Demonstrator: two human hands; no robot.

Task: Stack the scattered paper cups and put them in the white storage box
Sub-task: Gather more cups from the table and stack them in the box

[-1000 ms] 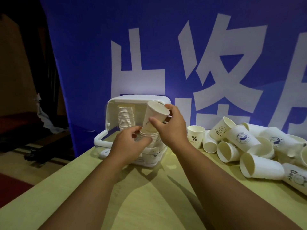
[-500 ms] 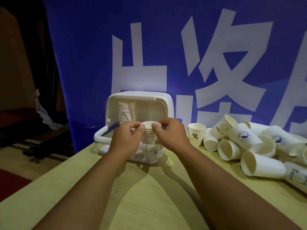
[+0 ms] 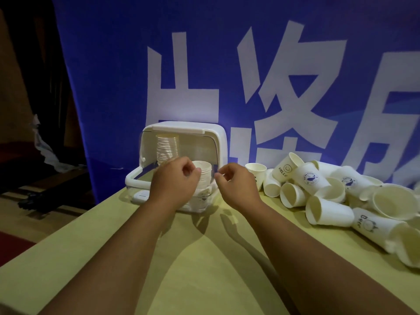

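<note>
"HELLO" + smiley on loose cup. White ribbed stack upright in box. L hand fingers curled at stack, grip unclear; R hand fingers slack, empty.

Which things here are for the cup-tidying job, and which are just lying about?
For the job: white storage box, front cup stack, back cup stack, scattered cups.
Just lying about: blue banner, dark clutter on the floor.
</note>
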